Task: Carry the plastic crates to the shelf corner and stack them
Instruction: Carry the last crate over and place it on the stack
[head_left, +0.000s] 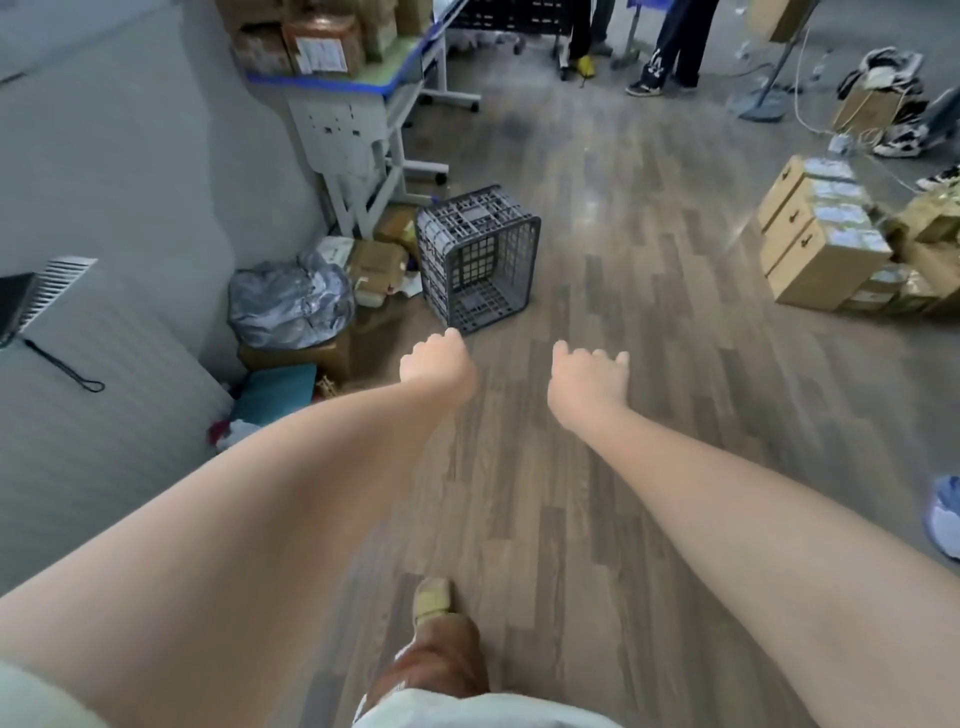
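Both arms stretch forward over the wood floor (649, 322), palms down, toward the crate (478, 257) — a posture that reads as a reach for a two-sided lift, one hand for each wall. Neither hand has hold of anything. The left hand (439, 364) has its fingers folded under into a loose fist; the right hand (587, 376) is half-curled with the thumb out to the side. Both are near the crate's closest corner but not touching it.

The crate, the only one in view, is grey lattice plastic and lies tipped on its side. Its mouth faces the open floor to the right, and a ribbed wall faces up. It sits just beside the leg of a desk (358, 130) at the wall. Judging by that spot it may already be close to the shelf corner, though it would have to be turned upright before anything stacks on it. Through the mouth it looks empty.

Left of it, a bin (291, 301) holds a crumpled silvery plastic liner; what lies inside is hidden. Small packets are scattered under the desk, and the desktop carries jars and packets. Well apart on the right stand closed, taped cardboard boxes (821, 244).
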